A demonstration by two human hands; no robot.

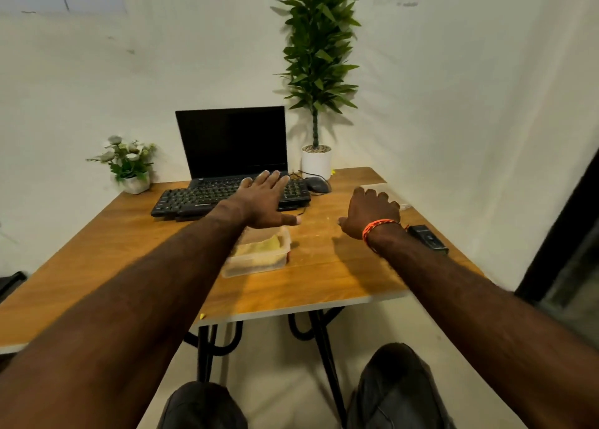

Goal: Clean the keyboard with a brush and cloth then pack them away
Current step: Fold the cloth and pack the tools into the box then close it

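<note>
While reaching — hands (264, 198) outstretched, fingers spread.

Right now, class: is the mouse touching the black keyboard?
Apart. The head view shows a strip of bare table between the mouse and the right end of the black keyboard.

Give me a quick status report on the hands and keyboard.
Left hand open, reaching over keyboard. Right hand loosely curled, empty, over table. Plastic box under left wrist.
</note>
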